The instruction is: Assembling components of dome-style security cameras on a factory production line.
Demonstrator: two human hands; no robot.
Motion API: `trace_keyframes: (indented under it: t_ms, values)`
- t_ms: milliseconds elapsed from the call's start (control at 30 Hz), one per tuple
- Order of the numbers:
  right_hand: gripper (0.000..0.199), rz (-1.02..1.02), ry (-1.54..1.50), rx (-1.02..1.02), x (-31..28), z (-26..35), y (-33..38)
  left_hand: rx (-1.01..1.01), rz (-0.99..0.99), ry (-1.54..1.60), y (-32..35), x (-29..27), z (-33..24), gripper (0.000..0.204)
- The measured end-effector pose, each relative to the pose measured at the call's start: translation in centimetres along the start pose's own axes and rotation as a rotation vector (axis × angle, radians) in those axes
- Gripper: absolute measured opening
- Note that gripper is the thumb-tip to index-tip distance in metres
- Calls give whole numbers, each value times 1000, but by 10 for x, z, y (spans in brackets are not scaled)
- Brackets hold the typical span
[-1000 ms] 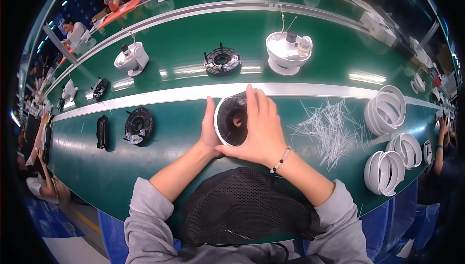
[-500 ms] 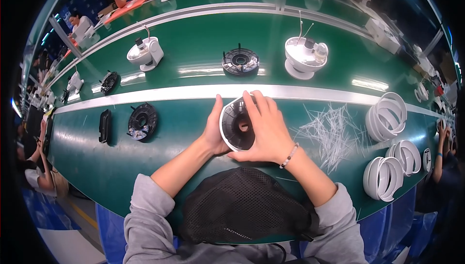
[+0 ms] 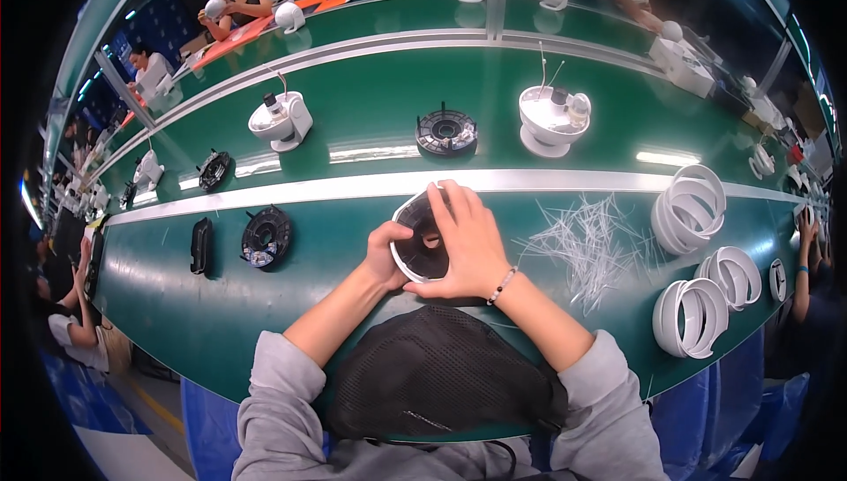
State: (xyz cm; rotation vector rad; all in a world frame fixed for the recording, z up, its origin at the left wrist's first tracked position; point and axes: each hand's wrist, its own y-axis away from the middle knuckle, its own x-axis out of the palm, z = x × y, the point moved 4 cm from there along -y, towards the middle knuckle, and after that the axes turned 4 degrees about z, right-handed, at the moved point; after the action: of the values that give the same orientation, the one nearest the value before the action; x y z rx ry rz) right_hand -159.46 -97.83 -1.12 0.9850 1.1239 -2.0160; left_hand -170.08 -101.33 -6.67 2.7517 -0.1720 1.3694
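At the near edge of the green workbench (image 3: 265, 322), both hands close around a round black disc with a white ring (image 3: 422, 238). The left hand (image 3: 386, 256) grips its rim at nine o'clock, fingers curled shut on it. The right hand (image 3: 468, 238) lies flat over the three o'clock side, fingers spread and pressing down. The ring looks seated on the disc, so this piece seems near finished, though the hands hide the fit. At three o'clock lies a heap of thin white ties (image 3: 587, 243), then loose white rings (image 3: 690, 207), still many. At nine o'clock waits another black disc (image 3: 266, 236). Beyond, at twelve o'clock, a disc (image 3: 446, 131) and white housings (image 3: 553, 116) ride the belt.
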Motion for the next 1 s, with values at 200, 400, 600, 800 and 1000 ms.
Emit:
trace_keyframes:
  t_ms: [200,400,600,800,1000]
  values:
    - [109,66,-34,84,-6,16,-3,5,-65,-48,9,7,-8,42]
    - [109,103,-5,242,1,31,-14,53,-18,-89,19,4,-19,46]
    - [110,52,-1,346,9,37,-20,35,28,-118,28,-7,-27,51]
    - [115,87,-40,358,21,42,-22,16,38,-445,34,-10,-46,59]
    - [42,-328,-406,259,3,29,-37,-85,48,-194,48,-31,-55,53]
